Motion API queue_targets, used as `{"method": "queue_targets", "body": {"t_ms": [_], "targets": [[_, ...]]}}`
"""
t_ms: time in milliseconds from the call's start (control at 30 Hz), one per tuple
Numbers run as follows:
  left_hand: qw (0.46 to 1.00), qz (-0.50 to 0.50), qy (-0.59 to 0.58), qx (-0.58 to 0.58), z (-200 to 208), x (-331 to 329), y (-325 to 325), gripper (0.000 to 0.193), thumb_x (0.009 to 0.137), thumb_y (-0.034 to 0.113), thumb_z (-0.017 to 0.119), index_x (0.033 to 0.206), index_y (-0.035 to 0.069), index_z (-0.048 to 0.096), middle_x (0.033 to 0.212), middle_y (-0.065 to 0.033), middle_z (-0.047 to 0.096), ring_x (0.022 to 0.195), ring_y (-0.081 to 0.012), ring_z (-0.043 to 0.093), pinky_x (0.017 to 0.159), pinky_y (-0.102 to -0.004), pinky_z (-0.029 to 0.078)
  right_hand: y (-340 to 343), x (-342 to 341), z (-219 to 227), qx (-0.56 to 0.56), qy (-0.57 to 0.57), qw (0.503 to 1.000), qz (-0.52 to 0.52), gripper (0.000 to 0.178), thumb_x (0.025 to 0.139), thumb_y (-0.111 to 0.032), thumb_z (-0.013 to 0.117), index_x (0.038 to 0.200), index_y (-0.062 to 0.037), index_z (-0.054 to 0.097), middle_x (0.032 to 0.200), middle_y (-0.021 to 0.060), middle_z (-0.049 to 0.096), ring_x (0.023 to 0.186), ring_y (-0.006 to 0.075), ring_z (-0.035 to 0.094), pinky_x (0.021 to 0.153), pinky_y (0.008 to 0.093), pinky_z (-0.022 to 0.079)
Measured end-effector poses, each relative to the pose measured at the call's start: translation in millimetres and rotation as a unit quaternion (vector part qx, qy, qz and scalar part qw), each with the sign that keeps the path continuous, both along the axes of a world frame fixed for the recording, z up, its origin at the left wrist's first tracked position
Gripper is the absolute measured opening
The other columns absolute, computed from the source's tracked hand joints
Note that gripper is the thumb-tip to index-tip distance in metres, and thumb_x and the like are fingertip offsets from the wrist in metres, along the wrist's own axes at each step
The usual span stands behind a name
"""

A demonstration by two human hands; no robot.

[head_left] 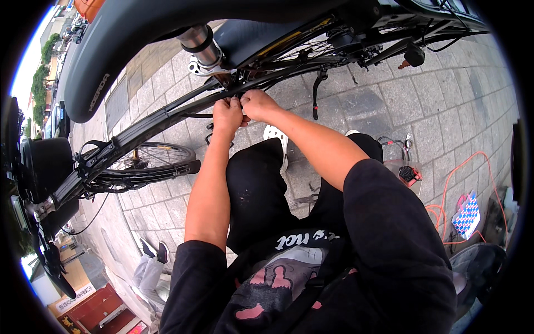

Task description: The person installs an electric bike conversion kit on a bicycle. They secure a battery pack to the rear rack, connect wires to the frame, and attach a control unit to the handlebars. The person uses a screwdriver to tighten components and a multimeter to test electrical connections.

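A black bicycle (pixel 147 123) stands across the far side, with a dark saddle (pixel 89 69) on a silver seat post (pixel 196 40). Below the post's silver clamp (pixel 201 69), my two hands meet at the frame's near side. The fingers of my left hand (pixel 225 117) are bent and pinched together. Right beside it, my right hand (pixel 258 104) is also closed, its fingertips touching the same spot. Whatever they pinch is too small and too covered to name; a thin black cable (pixel 197 116) runs to the left of them.
A white clog (pixel 276 135) is below my hands. On the paving at right lie an orange hose (pixel 449 177), a blue-and-white checkered box (pixel 467 216) and a red-and-black item (pixel 410 176). Someone in grey trousers (pixel 147 273) is at lower left. A black stand (pixel 317 93) hangs from the bicycle.
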State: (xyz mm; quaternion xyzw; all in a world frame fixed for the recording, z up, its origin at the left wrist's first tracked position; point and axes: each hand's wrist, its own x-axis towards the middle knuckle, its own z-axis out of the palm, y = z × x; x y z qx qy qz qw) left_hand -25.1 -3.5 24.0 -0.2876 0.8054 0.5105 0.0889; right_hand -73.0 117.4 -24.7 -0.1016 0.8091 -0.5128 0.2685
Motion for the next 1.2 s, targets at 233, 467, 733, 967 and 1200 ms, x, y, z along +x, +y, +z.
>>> {"method": "queue_targets", "body": {"t_ms": [233, 467, 733, 967, 1200], "targets": [[0.994, 0.008, 0.027, -0.107, 4, -1, 6, 0.035, 0.105, 0.019, 0.057, 0.091, -0.008, 0.075, 0.073, -0.0154, 0.075, 0.058, -0.0231, 0.075, 0.053, -0.0362, 0.062, 2, 7, -2, 0.024, 0.029, 0.999, -0.001, 0.036, 0.101, -0.029, 0.054, 0.12, -0.0079, 0.075, 0.125, 0.0202, 0.075, 0.118, 0.0404, 0.071, 0.101, 0.0497, 0.056], [0.996, 0.054, 0.067, -0.033, -7, 4, 0, 0.028, 0.107, 0.018, 0.058, 0.103, -0.006, 0.071, 0.085, -0.0136, 0.075, 0.059, -0.0234, 0.076, 0.05, -0.0345, 0.058, 14, 19, 20, 0.065, 0.009, 0.998, 0.019, 0.04, 0.1, -0.028, 0.056, 0.137, -0.0159, 0.068, 0.133, 0.0175, 0.074, 0.126, 0.0379, 0.068, 0.106, 0.0482, 0.054], [0.997, 0.042, 0.065, -0.025, 4, 10, -7, 0.035, 0.113, 0.026, 0.056, 0.115, -0.008, 0.067, 0.095, -0.0123, 0.075, 0.062, -0.0218, 0.076, 0.048, -0.0304, 0.056, 11, 14, 10, 0.055, 0.017, 0.998, 0.014, 0.04, 0.1, -0.028, 0.058, 0.136, -0.0145, 0.07, 0.134, 0.0183, 0.074, 0.128, 0.0375, 0.068, 0.107, 0.0473, 0.054], [0.999, 0.014, 0.035, -0.03, 8, 9, -10, 0.037, 0.108, 0.031, 0.065, 0.113, -0.003, 0.075, 0.09, -0.0119, 0.078, 0.06, -0.0189, 0.075, 0.046, -0.0303, 0.052, 3, 15, 18, 0.061, -0.005, 0.998, 0.0, 0.04, 0.098, -0.026, 0.06, 0.133, -0.0113, 0.073, 0.135, 0.0189, 0.073, 0.127, 0.0371, 0.068, 0.107, 0.0469, 0.054], [0.997, -0.009, 0.03, -0.067, -3, 0, -13, 0.037, 0.107, 0.026, 0.065, 0.1, -0.007, 0.077, 0.085, -0.012, 0.078, 0.059, -0.0205, 0.075, 0.053, -0.0324, 0.054, 6, 13, 15, 0.032, 0.016, 0.999, -0.012, 0.033, 0.096, -0.026, 0.062, 0.118, -0.0063, 0.077, 0.122, 0.0202, 0.077, 0.118, 0.0384, 0.072, 0.101, 0.0472, 0.056]]}}
